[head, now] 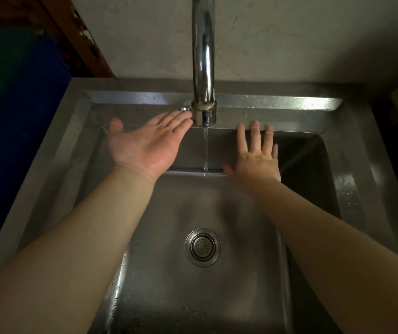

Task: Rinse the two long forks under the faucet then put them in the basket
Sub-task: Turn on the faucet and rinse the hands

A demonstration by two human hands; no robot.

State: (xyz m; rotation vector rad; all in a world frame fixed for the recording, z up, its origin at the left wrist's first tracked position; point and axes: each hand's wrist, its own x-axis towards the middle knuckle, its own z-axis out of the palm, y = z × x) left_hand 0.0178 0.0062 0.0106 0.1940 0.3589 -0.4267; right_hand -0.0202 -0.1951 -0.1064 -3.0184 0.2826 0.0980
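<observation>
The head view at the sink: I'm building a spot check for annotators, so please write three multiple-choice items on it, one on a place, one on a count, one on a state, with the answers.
1. Where does the drain strainer sit?
A. In the sink floor, nearer the person than the faucet
B. On the back rim beside the faucet
C. Against the wall

2. How many forks do the two hands hold?
A. Two
B. One
C. None

3. What is the state of the faucet?
A. Off and dry
B. Running a thin stream
C. Removed from the sink

Answers:
1 A, the round strainer lies in the basin floor below the spout.
2 C, the left hand is open palm up and the right hand is spread flat, both empty.
3 B, a water stream falls from the spout between the hands.
</observation>
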